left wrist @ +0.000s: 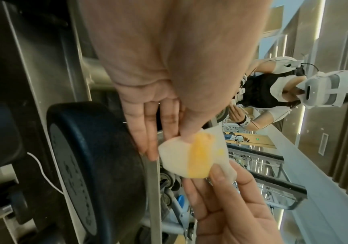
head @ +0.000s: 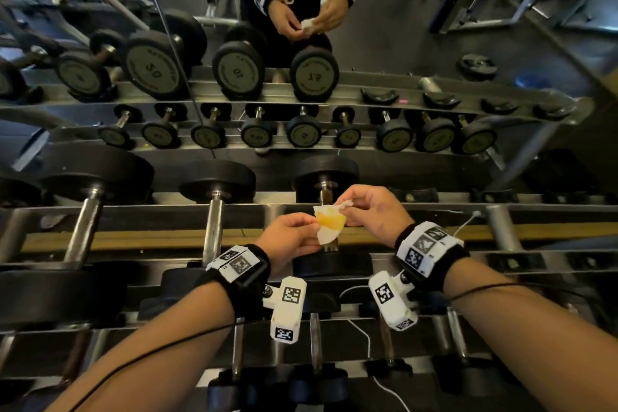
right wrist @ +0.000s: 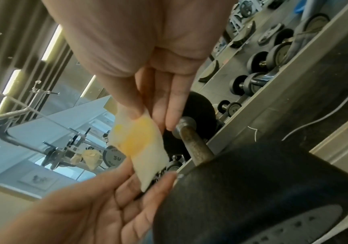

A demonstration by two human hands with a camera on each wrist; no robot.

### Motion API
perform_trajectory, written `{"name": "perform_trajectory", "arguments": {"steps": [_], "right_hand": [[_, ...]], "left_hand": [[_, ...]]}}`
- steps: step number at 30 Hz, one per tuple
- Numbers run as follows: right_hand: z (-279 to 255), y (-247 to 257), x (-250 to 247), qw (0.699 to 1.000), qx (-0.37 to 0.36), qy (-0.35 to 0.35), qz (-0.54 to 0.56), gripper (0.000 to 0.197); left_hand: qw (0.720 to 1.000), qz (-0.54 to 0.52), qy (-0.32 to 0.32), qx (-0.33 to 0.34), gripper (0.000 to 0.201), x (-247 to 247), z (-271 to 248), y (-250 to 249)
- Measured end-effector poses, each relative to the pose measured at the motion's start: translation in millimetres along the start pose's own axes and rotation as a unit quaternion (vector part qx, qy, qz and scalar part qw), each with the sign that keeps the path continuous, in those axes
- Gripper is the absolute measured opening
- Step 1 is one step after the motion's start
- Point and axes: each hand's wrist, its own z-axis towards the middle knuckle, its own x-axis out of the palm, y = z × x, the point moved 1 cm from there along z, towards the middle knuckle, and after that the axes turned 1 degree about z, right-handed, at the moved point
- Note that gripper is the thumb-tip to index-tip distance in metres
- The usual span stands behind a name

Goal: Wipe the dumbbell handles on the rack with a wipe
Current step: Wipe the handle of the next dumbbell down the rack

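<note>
A white wipe [head: 329, 222] with an orange-yellow stain is stretched between my two hands above the rack [head: 521, 262]. My left hand [head: 312, 227] pinches its lower left edge and my right hand [head: 342, 207] pinches its upper right corner. Just beneath it lies a dumbbell with a rusty steel handle [right wrist: 196, 145] and black heads [head: 326, 174]. The left wrist view shows my left thumb and fingers on the wipe [left wrist: 189, 158]. The right wrist view shows my right thumb pressing the wipe [right wrist: 145, 148] against my fingers. The wipe is not touching the handle.
Two bigger dumbbells with steel handles [head: 214, 224] [head: 83, 227] lie to the left on the same tier. Smaller dumbbells [head: 314, 344] fill the lower tier near me. A mirror [head: 301, 84] behind the rack reflects it and me. A thin white cord [head: 364, 334] hangs over the rails.
</note>
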Motion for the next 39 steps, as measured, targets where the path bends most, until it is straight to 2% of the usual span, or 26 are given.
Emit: {"name": "perform_trajectory", "arguments": {"steps": [2, 4, 7, 10, 13, 15, 17, 20, 23, 26, 29, 31, 33, 35, 39], "right_hand": [[-3, 0, 7, 0.997, -0.039, -0.027, -0.059, 0.011], [-6, -1, 13, 0.987, -0.065, -0.042, -0.139, 0.018], [-9, -3, 21, 0.957, -0.106, -0.026, -0.269, 0.026], [-12, -6, 28, 0.939, -0.14, -0.028, -0.312, 0.031], [-13, -8, 30, 0.935, -0.133, -0.033, -0.328, 0.04], [-14, -10, 31, 0.94, -0.117, -0.018, -0.32, 0.043], [-17, -11, 31, 0.95, -0.091, -0.008, -0.3, 0.044], [-22, -16, 30, 0.97, -0.018, -0.018, -0.241, 0.045], [-33, -22, 25, 0.984, 0.052, -0.036, -0.169, 0.046], [-46, -26, 19, 0.987, 0.089, -0.039, -0.125, 0.031], [-60, -31, 15, 0.987, 0.116, -0.032, -0.108, 0.025], [-67, -37, 14, 0.983, 0.149, -0.036, -0.099, 0.026], [-69, -43, 13, 0.978, 0.182, -0.052, -0.089, 0.03], [-69, -47, 14, 0.974, 0.196, -0.066, -0.089, 0.032], [-70, -52, 16, 0.976, 0.196, -0.072, -0.06, 0.031]], "left_hand": [[0.999, -0.043, -0.008, -0.019, 0.017, -1, -1, -1], [0.996, -0.082, -0.018, -0.026, 0.019, -3, -4, -4], [0.99, -0.133, -0.035, -0.03, 0.022, -6, -4, -10], [0.981, -0.185, -0.039, -0.049, 0.025, -11, -2, -13], [0.977, -0.208, -0.021, -0.052, 0.031, -17, -1, -12], [0.982, -0.185, -0.002, -0.041, 0.038, -18, 0, -9], [0.986, -0.162, -0.012, -0.033, 0.041, -17, 4, -5], [0.988, -0.141, -0.059, -0.036, 0.033, -15, 10, -3], [0.991, -0.1, -0.076, -0.049, 0.025, -18, 14, -1], [0.993, -0.065, -0.082, -0.054, 0.023, -27, 20, -5], [0.993, 0.013, -0.111, -0.025, 0.02, -39, 36, -15], [0.985, 0.1, -0.139, 0.004, 0.018, -42, 50, -21], [0.965, 0.205, -0.161, 0.034, 0.008, -38, 60, -24], [0.937, 0.291, -0.176, 0.072, 0.016, -34, 69, -24], [0.913, 0.329, -0.2, 0.134, 0.023, -28, 80, -22]]}}
